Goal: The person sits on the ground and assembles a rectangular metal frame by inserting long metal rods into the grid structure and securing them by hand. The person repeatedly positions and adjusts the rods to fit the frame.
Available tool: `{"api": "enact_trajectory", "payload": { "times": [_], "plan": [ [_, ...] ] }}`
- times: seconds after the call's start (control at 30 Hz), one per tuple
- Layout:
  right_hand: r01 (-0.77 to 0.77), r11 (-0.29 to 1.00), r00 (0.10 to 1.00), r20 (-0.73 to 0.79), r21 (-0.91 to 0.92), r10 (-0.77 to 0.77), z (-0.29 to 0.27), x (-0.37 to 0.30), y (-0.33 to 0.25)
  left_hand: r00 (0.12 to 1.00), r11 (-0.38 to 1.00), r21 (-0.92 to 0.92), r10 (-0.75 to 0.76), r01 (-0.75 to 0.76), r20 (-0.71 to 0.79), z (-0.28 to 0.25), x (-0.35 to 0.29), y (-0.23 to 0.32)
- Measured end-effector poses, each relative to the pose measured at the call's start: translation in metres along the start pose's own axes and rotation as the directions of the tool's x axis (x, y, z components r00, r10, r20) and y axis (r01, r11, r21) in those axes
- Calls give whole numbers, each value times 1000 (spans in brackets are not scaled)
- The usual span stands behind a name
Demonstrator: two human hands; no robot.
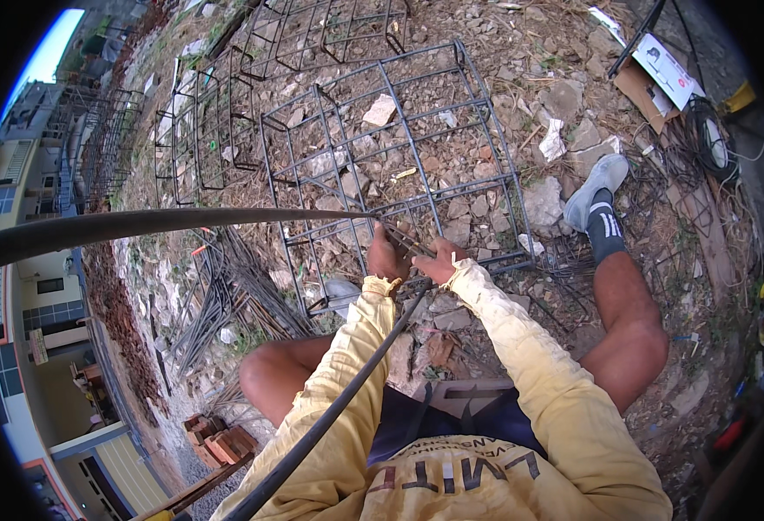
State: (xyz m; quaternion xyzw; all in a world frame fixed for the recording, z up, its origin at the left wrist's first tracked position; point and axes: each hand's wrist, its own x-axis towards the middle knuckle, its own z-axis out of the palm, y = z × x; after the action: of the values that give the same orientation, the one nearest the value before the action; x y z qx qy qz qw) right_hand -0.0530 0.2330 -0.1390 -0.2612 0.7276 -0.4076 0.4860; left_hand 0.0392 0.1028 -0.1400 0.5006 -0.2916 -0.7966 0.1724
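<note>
My left hand (384, 258) is closed at the near side of a rebar cage (412, 143), its thumb pointing up. Close beside it, my right hand (439, 260) has its fingers curled together over thin dark metal pieces (406, 240) between the two hands. Whether these are loose or part of the cage is hard to tell. The cage is an open grid of dark steel bars lying on rubble. A long dark bar (182, 222) runs in from the left and ends near my hands. Another dark rod (339, 404) slants up over my left forearm toward my hands.
More rebar frames (204, 139) stand at the far left. Cut rods (230, 291) lie heaped left of my knee, near stacked bricks (221, 441). Broken stone covers the ground. A cardboard box (653, 82), coiled cable (714, 143) and a wooden plank (703, 230) lie at right.
</note>
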Motion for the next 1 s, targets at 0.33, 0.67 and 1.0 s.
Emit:
{"api": "enact_trajectory", "payload": {
  "times": [0.33, 0.67, 1.0],
  "plan": [
    [-427, 759, 902, 290, 492, 319, -31, -37, -52, 894, -64, 994, 436, -83, 103, -15, -24, 29],
    [33, 949, 999, 2, -312, -34, -71, -34, -36, 981, 981, -62, -181, 186, 75, 3, -29, 72],
    [-97, 993, 947, -315, -69, 70, -105, -158, -28, 975, 999, 36, -8, 16, -221, -107, -55, 94]
  ]
}}
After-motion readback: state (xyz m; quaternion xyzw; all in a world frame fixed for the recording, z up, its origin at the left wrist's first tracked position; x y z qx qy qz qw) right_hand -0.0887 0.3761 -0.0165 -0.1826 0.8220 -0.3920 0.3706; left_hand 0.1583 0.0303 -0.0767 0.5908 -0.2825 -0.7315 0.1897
